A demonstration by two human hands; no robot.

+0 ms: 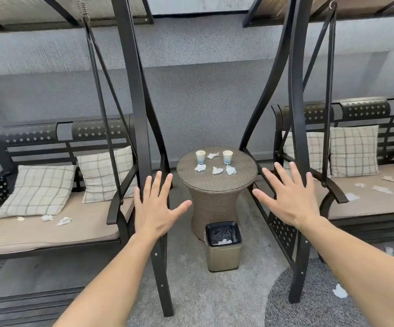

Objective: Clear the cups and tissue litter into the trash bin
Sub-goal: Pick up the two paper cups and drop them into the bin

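Two paper cups stand upright on a round wicker table (243,182): the left cup (200,156) and the right cup (227,156). Several crumpled tissues (217,170) lie around them on the tabletop. A square trash bin (223,256) with a black liner stands on the floor in front of the table, some white tissue inside. My left hand (156,208) and my right hand (290,197) are stretched out in the air with fingers spread, holding nothing, one on each side of the table.
Black metal swing benches flank the table. The left bench cushion (49,232) and the right bench cushion (368,199) each carry several tissue scraps and plaid pillows. A tissue (339,291) lies on the grey mat at lower right. Swing frame posts stand close to both hands.
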